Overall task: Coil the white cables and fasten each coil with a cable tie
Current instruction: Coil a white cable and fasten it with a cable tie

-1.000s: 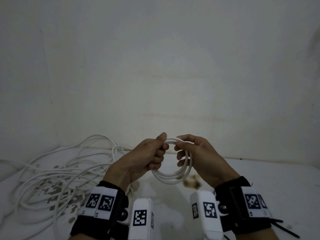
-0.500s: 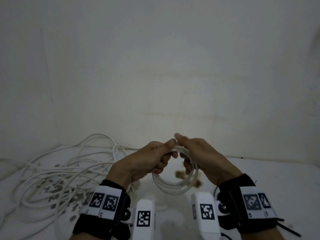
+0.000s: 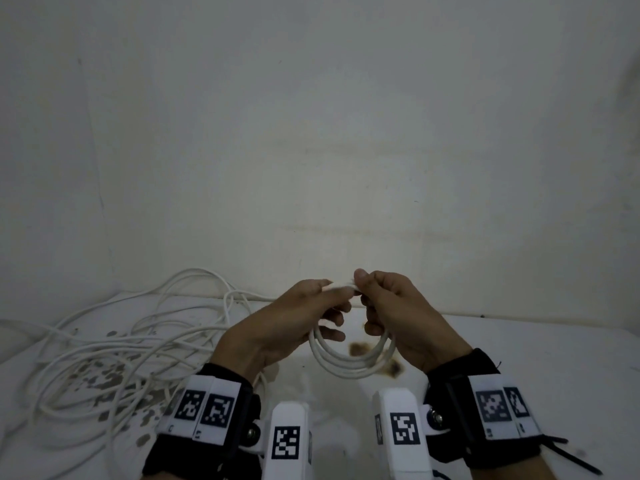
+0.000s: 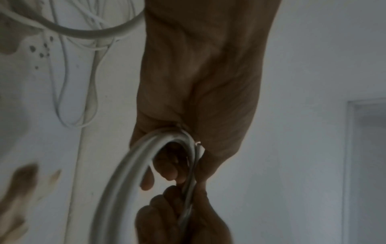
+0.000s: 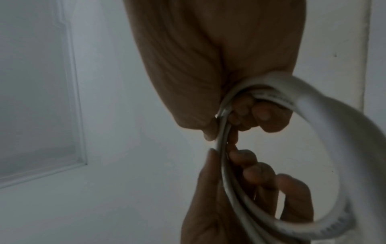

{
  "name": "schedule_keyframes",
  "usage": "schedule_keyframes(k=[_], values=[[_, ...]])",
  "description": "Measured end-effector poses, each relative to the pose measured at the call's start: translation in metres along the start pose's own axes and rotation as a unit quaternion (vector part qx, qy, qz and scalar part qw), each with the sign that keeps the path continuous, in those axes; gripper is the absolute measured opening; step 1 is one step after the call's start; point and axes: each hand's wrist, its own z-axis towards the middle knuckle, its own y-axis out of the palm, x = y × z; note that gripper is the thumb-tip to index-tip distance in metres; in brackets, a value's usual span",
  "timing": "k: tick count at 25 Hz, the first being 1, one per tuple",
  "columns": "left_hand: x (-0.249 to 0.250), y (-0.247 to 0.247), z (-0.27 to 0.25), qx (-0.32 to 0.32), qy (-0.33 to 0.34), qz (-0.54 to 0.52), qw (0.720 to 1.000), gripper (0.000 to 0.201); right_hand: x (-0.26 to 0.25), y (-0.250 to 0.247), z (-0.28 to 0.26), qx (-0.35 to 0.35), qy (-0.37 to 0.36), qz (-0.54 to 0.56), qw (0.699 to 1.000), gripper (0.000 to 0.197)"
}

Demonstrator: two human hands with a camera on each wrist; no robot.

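Note:
A small coil of white cable (image 3: 349, 368) hangs above the table between both hands. My left hand (image 3: 329, 289) pinches the top of the coil from the left, thumb over the strands and fingers curled beneath. My right hand (image 3: 360, 286) pinches the same top part from the right, thumb tip up, fingers hooked through the loop. In the left wrist view the left hand (image 4: 198, 99) clamps the coil (image 4: 129, 173) at its bend. In the right wrist view the right hand (image 5: 208, 66) holds the coil (image 5: 334, 115). No cable tie shows on the coil.
A loose tangle of white cables (image 3: 121, 348) sprawls over the left part of the white table (image 3: 536, 358). Brown stains (image 3: 360, 348) mark the surface under the coil. A pale wall (image 3: 311, 133) stands close behind. A black strap end (image 3: 571, 460) trails from my right wrist.
Both hands have drawn together at the top of the coil. My right thumb has come up over the strands, and the coil now hangs lower from the pinch.

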Motion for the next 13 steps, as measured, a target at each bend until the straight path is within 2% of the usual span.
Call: schedule_keyframes(k=[4, 7, 10, 13], values=[[-0.004, 0.000, 0.003, 0.085, 0.143, 0.043, 0.985, 0.022, -0.004, -0.004, 0.001, 0.028, 0.011, 0.062, 0.998, 0.034], [-0.006, 0.006, 0.004, 0.129, 0.195, 0.049, 0.971, 0.024, -0.007, -0.005, 0.001, 0.038, 0.010, 0.075, 0.996, 0.034], [-0.008, 0.010, 0.007, 0.177, 0.207, 0.046, 0.961, 0.020, -0.008, -0.002, 0.001, 0.040, 0.006, 0.082, 0.996, 0.033], [-0.004, 0.013, 0.007, 0.167, 0.125, -0.053, 0.977, 0.017, -0.007, -0.003, 0.001, 0.041, -0.005, 0.071, 0.997, 0.033]])
